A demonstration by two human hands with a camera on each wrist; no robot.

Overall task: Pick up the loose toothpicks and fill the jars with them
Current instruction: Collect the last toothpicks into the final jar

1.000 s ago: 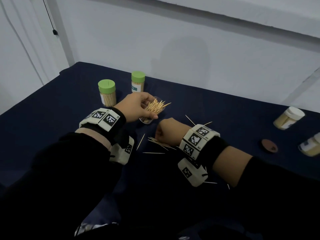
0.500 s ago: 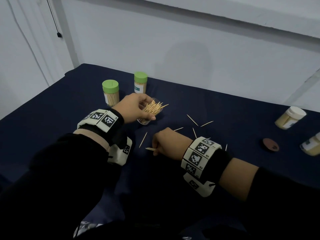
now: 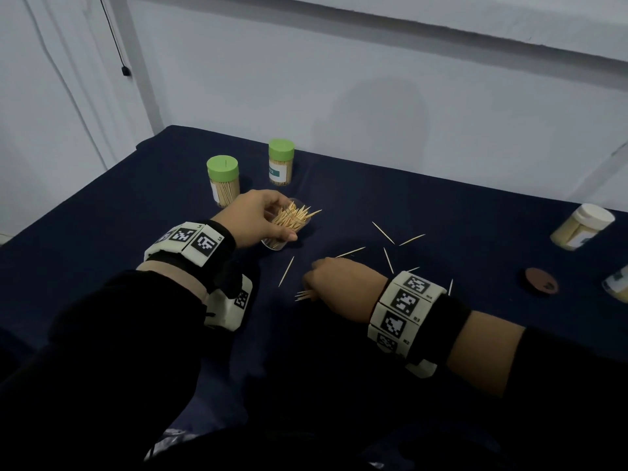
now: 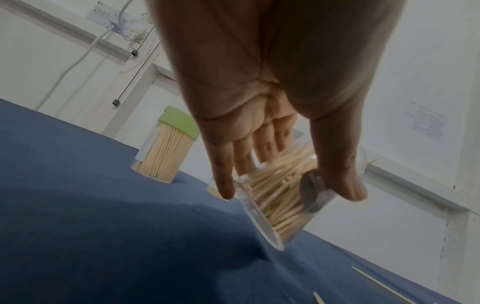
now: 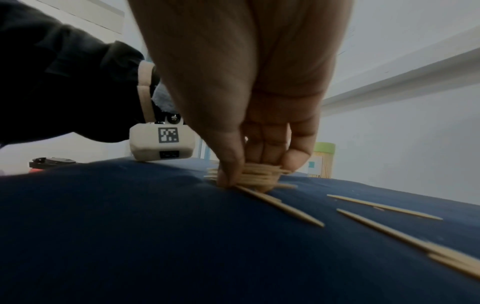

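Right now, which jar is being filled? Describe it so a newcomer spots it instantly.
On the dark blue table, look just in front of the two green-lidded jars standing at the far left. The left hand grips a clear jar there. Unlike its neighbours it has no lid, leans over, and toothpicks bristle out of its open mouth.

A dark blue cloth (image 3: pixel 441 212) covers the table from edge to edge. Behind it rises a pale grey-white wall (image 3: pixel 339 79) with a raised horizontal ledge (image 3: pixel 441 32) running across near the top. At the left a white upright post (image 3: pixel 142 73) stands beside a thin black cord (image 3: pixel 114 35) that hangs down to a small black end. The left wrist view shows a white socket plate (image 4: pixel 103 15) with white cables on the wall and a printed paper sheet (image 4: pixel 428 121) pinned at the right. The light is dim and even.
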